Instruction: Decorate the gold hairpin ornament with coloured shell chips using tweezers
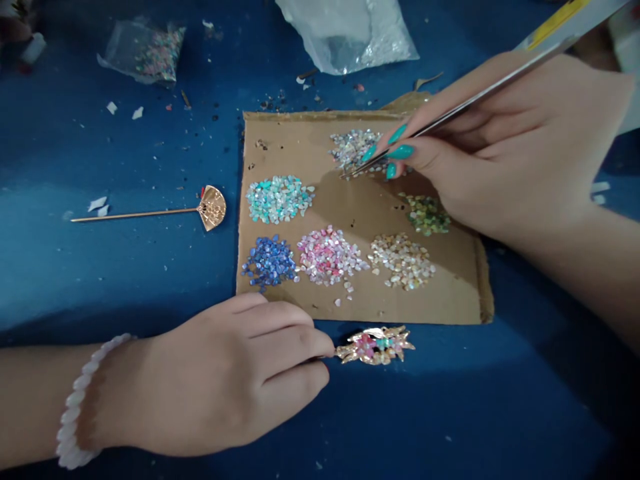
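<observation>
My left hand (230,373) rests closed on the blue cloth, its fingertips pinching the stem of a gold hairpin ornament (376,345) set with pink and teal chips. My right hand (505,147), with teal nails, grips metal tweezers (450,113). The tweezer tips reach into a white pearly chip pile (353,148) on a cardboard sheet (360,307). Other piles on the sheet are teal (277,199), blue (269,261), pink (327,257), cream (403,260) and green (426,215).
A second gold fan-shaped hairpin (213,208) lies left of the cardboard. Two plastic bags (150,52) (345,30) sit at the far edge. Small white scraps and specks dot the blue cloth (125,267).
</observation>
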`<control>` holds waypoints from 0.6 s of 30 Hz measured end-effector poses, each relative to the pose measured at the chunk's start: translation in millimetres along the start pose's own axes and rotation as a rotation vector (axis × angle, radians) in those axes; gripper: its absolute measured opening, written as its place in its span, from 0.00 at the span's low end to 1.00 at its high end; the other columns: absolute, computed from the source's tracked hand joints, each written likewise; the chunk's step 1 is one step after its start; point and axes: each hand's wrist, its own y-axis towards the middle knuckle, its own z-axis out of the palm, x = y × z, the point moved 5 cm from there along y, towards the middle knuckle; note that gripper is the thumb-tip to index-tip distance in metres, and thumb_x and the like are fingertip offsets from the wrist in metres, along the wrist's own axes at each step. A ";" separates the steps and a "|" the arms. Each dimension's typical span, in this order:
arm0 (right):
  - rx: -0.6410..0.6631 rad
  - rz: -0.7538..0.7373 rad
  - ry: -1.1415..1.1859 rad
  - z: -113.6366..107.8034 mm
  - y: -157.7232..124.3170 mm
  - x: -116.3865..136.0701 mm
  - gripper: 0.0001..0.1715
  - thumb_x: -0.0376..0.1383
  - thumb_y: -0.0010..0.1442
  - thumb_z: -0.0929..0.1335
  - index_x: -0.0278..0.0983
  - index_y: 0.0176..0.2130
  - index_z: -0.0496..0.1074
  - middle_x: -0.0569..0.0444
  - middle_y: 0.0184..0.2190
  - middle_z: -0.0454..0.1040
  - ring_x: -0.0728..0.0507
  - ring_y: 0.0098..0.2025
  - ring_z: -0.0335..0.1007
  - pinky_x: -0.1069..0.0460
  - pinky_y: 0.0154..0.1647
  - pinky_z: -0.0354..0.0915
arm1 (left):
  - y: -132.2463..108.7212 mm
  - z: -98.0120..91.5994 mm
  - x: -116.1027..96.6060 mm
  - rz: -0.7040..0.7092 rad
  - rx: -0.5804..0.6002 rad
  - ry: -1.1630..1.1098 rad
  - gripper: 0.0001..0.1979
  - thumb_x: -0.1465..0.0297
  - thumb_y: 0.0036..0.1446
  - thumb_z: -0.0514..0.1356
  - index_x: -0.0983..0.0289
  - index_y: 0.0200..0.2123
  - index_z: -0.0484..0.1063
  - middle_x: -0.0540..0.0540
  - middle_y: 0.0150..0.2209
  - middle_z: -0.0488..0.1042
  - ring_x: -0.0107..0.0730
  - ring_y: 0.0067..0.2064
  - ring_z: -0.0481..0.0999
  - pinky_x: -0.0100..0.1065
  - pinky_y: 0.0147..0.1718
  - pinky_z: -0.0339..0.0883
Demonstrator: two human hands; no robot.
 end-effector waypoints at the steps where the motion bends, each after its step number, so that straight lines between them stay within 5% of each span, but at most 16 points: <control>1: 0.003 0.002 0.008 0.2 0.3 0.3 0.04 0.31 0.56 0.71 0.36 0.31 0.71 0.61 0.22 0.74 0.53 0.23 0.74 0.60 0.17 0.65 | 0.3 -0.2 -0.2 0.001 -0.005 0.000 0.11 0.77 0.66 0.50 0.67 0.43 0.72 0.51 0.44 0.75 0.31 0.45 0.69 0.34 0.43 0.59; 18: -0.016 -0.013 0.000 -8.2 -13.7 10.0 0.03 0.30 0.55 0.72 0.37 0.32 0.73 0.57 0.26 0.76 0.52 0.26 0.74 0.57 0.24 0.70 | 1.6 -0.9 0.1 -0.010 -0.025 0.011 0.11 0.77 0.66 0.50 0.66 0.42 0.73 0.51 0.43 0.76 0.30 0.45 0.70 0.33 0.43 0.61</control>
